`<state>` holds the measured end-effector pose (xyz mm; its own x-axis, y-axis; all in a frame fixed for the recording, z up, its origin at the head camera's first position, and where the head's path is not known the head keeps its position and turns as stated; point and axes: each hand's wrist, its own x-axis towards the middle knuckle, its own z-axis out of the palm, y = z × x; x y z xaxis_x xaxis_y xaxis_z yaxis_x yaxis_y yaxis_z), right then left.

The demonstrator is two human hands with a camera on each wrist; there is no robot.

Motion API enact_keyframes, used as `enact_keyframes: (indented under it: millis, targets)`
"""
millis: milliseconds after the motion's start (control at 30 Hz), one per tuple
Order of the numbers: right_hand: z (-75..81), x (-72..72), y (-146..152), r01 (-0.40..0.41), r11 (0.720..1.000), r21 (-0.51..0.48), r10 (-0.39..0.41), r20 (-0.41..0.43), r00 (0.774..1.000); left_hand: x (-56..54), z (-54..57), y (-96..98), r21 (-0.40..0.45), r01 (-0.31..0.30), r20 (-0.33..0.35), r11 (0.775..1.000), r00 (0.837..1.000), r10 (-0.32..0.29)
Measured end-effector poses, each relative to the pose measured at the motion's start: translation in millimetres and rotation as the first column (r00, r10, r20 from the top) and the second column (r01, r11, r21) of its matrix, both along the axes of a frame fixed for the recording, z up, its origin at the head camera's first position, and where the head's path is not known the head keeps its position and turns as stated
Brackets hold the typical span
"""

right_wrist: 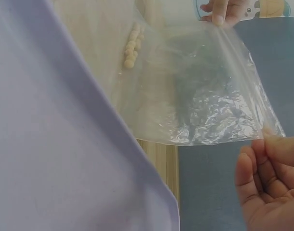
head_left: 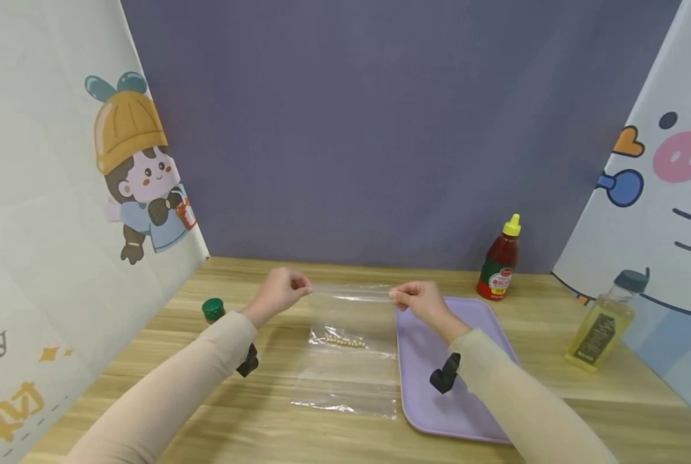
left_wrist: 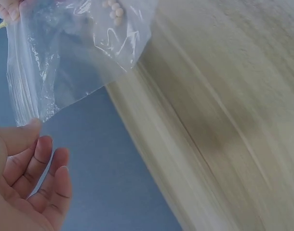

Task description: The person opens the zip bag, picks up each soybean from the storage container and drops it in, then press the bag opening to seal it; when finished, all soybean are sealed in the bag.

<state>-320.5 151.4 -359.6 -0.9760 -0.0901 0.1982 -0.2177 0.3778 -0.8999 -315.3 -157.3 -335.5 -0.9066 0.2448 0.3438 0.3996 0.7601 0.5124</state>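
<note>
A clear plastic bag (head_left: 351, 312) is held up by its top edge between both hands, just over the table. My left hand (head_left: 278, 294) pinches its left top corner between thumb and index finger. At the opposite corner, my right hand (head_left: 422, 301) pinches in the same way. Small pale round pieces (head_left: 345, 341) lie gathered in a row low in the bag. The left wrist view shows the left hand (left_wrist: 33, 178) at the ridged top strip, its other fingers loosely bent. Below the bag, another clear plastic layer (head_left: 345, 386) spreads over the tabletop.
A lilac tray (head_left: 456, 412) lies beneath the right forearm. Behind it stands a red sauce bottle (head_left: 499, 261) with a yellow cap. An oil bottle (head_left: 601, 328) is at far right. A green-capped container (head_left: 213, 309) stands left of the left wrist, partly hidden by the sleeve.
</note>
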Motion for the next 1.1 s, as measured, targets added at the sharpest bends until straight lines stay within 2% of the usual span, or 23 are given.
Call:
enact_keyframes:
  millis: [100,200,333,400,500,633,833,1000,1100]
  targets:
    - [-0.2,0.5,-0.5,-0.028,1.0,-0.011,0.028,0.009,1.0,0.9,1.0,-2.8,0.006,-0.001,0.007,1.0,1.0,0.001]
    - [-3.3,0.7,1.7,-0.071,0.996,-0.045,0.073,0.039,0.997,-0.2,1.4,-3.4,0.039,0.013,0.048,0.999,0.999,-0.015]
    - [-5.6,0.3,2.1,-0.119,0.986,-0.118,0.129,0.077,0.989,-2.1,0.4,-4.9,0.158,0.037,0.15,0.987,0.987,-0.061]
    - [-6.0,0.4,0.7,-0.146,0.977,-0.158,0.16,0.084,0.984,-2.4,-2.4,-5.5,0.24,0.039,0.204,0.97,0.975,-0.089]
    - [-5.8,0.8,-2.7,-0.183,0.956,-0.227,0.208,0.09,0.974,-3.2,-7.0,-5.8,0.371,0.011,0.279,0.929,0.952,-0.123]
    - [-3.5,1.8,-8.6,-0.198,0.939,-0.279,0.236,0.109,0.966,-4.7,-10.1,-5.0,0.475,-0.044,0.323,0.879,0.938,-0.127]
    - [1.1,-2.7,-21.7,-0.145,0.941,-0.307,0.206,0.174,0.963,-8.6,-9.6,-6.3,0.531,-0.118,0.355,0.839,0.93,-0.094]
    - [2.8,-11.9,-32.9,-0.034,0.966,-0.258,0.094,0.223,0.97,-16.5,-10.4,-7.7,0.536,-0.159,0.376,0.829,0.924,-0.066]
    - [1.1,-17.7,-37.8,0.021,0.975,-0.223,0.035,0.245,0.969,-22.1,-13.6,-6.8,0.535,-0.189,0.404,0.824,0.913,-0.053]
